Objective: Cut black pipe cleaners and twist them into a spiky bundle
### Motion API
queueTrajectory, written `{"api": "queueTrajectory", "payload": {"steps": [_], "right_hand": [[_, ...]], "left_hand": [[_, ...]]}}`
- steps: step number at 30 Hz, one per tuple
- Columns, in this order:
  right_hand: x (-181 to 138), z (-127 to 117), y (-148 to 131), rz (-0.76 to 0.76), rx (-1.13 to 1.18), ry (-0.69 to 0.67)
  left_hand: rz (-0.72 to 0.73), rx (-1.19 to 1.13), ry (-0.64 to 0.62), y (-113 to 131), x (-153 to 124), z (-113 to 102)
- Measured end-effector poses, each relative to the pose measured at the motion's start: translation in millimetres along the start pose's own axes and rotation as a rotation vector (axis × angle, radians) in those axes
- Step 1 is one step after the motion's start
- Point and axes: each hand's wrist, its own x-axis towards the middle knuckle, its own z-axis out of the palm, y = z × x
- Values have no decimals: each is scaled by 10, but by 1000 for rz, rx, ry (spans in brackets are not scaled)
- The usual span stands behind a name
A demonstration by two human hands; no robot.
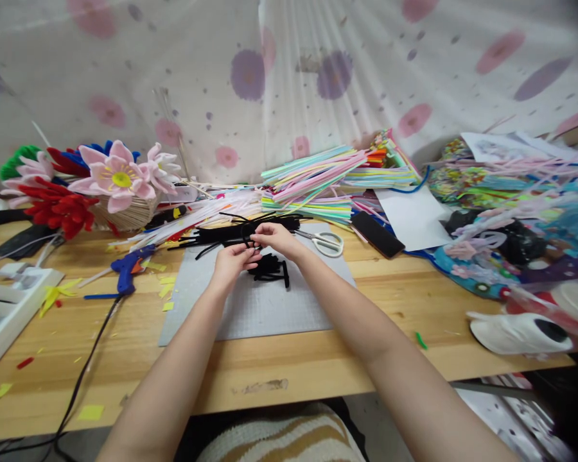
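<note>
Both of my hands meet over a grey cutting mat [264, 308] on the wooden table. My left hand [234, 260] and my right hand [275, 237] each pinch a thin black pipe cleaner [247, 239], which bends into a small loop between my fingers. Just under my hands, a small pile of short black pipe cleaner pieces [271, 268] lies on the mat. Behind them, a bundle of long black pipe cleaners [231, 232] stretches across the mat's far edge.
White-handled scissors [325, 242] lie right of my hands. A blue glue gun [128, 268] with a black cord sits to the left. Pipe-cleaner flowers in a basket [110, 176] stand far left. Pastel pipe cleaner bundles [318, 179], a black phone [376, 233], paper and craft clutter fill the back and right.
</note>
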Motion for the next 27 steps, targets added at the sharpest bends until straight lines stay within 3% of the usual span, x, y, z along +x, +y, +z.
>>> {"api": "queueTrajectory", "payload": {"steps": [8,16,27], "right_hand": [[-49,-68,82,119,231,-37],[-30,-135,171,188,501,-259],[39,-12,216,229,668,22]], "left_hand": [[28,-11,-31,-23,-33,8],[-39,-150,-155,-2,-82,-43],[-85,-241,-125,-35,-80,-30]]}}
